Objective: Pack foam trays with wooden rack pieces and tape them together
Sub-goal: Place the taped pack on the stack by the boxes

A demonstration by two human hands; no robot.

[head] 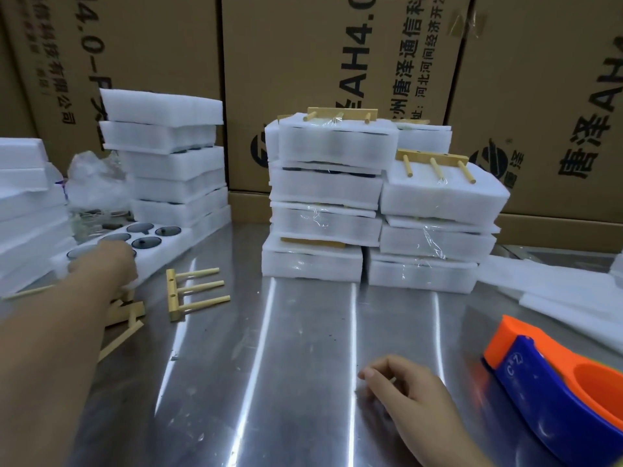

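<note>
Now my left hand point(109, 264), grip hidden, is reaching along the left edge of the table point(303, 382); the rack piece point(192, 294) is lying just right of it, pegs pointing right; my right hand point(404, 389) is idling, loosely curled, empty.

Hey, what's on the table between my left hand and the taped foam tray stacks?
In the head view, one loose wooden rack piece lies there on the steel table, three pegs pointing toward the taped tray stacks.

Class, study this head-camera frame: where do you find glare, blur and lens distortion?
Head view: glare streaks run down the steel table; head view: the left hand is motion-blurred by the open foam tray; head view: wide-angle distortion tilts the cardboard boxes, and the tape dispenser looks soft at the right edge.
</note>
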